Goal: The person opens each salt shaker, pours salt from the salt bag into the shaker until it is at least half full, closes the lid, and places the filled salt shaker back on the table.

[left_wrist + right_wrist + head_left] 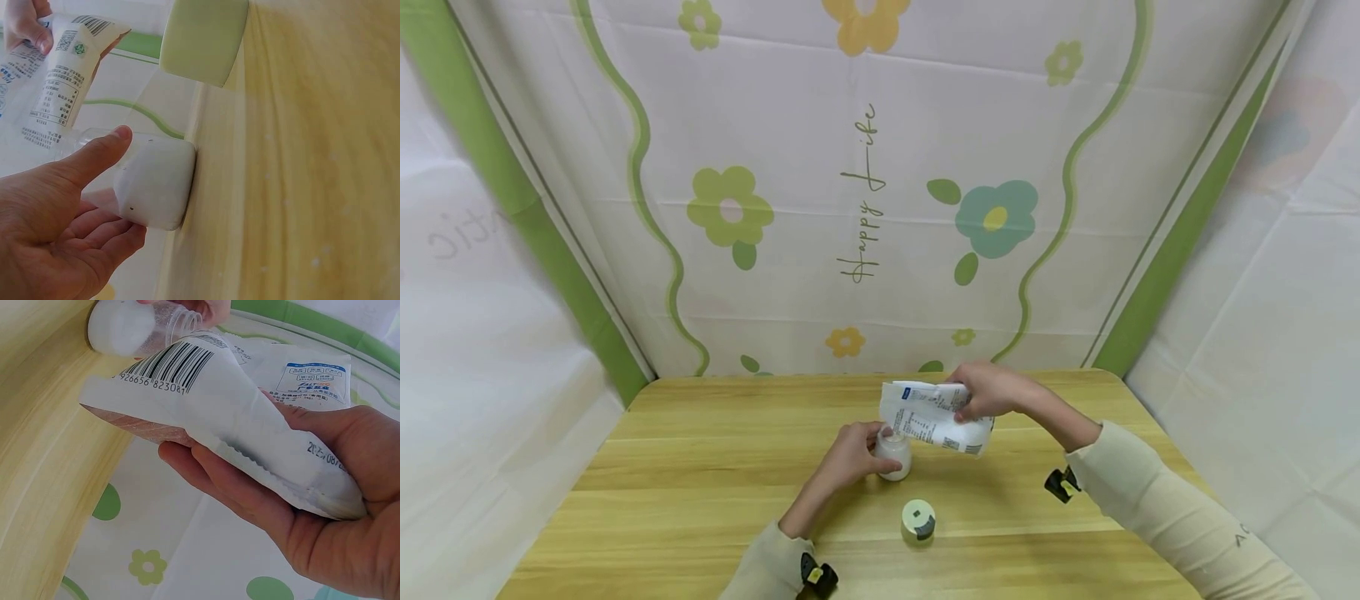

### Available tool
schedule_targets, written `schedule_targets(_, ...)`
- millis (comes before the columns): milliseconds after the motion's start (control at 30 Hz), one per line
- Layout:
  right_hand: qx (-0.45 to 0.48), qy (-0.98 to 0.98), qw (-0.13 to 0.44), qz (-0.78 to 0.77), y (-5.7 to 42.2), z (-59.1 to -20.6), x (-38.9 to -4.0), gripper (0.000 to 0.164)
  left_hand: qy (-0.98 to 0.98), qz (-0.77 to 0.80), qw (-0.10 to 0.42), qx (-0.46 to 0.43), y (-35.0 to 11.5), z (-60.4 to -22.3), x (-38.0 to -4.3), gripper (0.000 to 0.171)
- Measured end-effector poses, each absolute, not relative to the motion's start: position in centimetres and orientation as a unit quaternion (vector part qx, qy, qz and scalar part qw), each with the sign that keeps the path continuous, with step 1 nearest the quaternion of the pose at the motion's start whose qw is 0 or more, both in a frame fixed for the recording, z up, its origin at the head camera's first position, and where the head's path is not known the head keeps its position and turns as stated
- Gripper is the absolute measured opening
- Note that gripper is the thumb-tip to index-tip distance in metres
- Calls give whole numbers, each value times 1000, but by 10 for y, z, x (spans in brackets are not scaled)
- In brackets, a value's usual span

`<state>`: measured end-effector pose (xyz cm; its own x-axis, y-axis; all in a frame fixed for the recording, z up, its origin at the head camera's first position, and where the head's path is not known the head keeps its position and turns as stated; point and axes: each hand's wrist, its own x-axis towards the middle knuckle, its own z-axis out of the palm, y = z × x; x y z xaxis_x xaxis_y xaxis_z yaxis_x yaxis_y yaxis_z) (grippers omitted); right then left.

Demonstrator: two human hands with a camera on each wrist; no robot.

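Note:
A small clear jar [895,458] stands on the wooden table, partly filled with white grains [156,181]. My left hand [848,456] holds it by the side, thumb on one side and fingers on the other. My right hand [996,390] grips a white printed bag of salt [917,412], tilted so that its end lies over the jar's mouth [187,324]. In the right wrist view the bag's underside, with a barcode, faces the camera. The bag hides part of the jar's opening.
A pale green cap [918,522] with a grey patch on top stands on the table [715,492], nearer to me than the jar. White curtains [805,125] with flower prints close off the back and both sides.

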<state>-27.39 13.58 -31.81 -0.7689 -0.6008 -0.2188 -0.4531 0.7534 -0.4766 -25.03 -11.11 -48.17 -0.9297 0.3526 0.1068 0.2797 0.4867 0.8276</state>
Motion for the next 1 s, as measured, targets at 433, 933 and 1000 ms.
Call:
schedule_targets(433,-277,921,185,-202,134,-319,-273,35,861,472,39,186,-111,-481,-250,50)
schedule_targets(933,-292,919,179,-196,134,-318,-273,32,856,479,37,193,-110,-481,-250,47)
schedule_targets(1000,-294,919,179,-195,134,-318,-273,32,855,480,39,191,-110,-481,-250,47)
